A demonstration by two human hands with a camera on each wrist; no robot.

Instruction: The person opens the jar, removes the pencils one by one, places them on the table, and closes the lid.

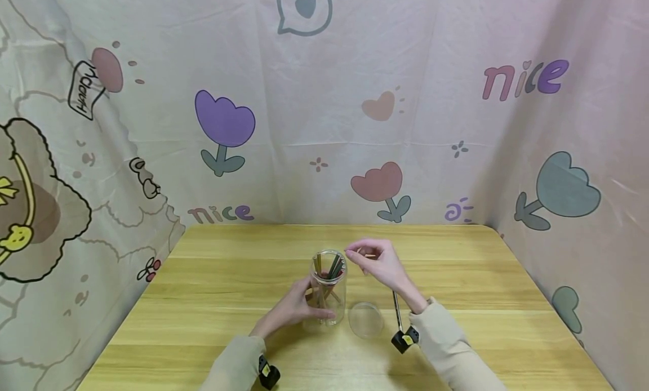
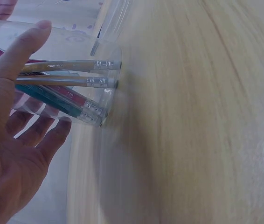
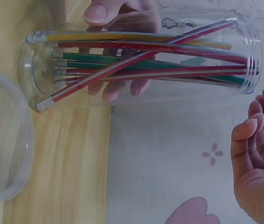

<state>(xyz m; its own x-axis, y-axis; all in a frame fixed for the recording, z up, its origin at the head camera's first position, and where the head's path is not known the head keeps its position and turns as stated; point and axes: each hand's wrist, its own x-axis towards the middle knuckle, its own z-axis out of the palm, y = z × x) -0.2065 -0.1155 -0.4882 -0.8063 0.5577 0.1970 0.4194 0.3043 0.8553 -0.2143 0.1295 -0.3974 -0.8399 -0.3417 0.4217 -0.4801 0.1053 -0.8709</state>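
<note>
A clear jar [image 1: 338, 303] stands upright on the wooden table, with several pencils [image 3: 136, 63] inside, red, green and yellow, eraser ends down. My left hand [image 1: 294, 309] grips the jar from its left side, the thumb [image 2: 27, 49] across the front and the other fingers behind. Just right of the jar's mouth is my right hand [image 1: 377, 261]. Its fingers [image 3: 244, 130] are loosely bent, and nothing shows between them. On the table to the right of the jar lies a round clear lid [image 1: 365, 320].
A thin dark stick [image 1: 397, 309] shows below the right wrist, beside the black wrist camera [image 1: 404, 340]. The wooden table [image 1: 228, 256] reaches back to a printed cloth [image 1: 304, 98], which also hangs along both sides.
</note>
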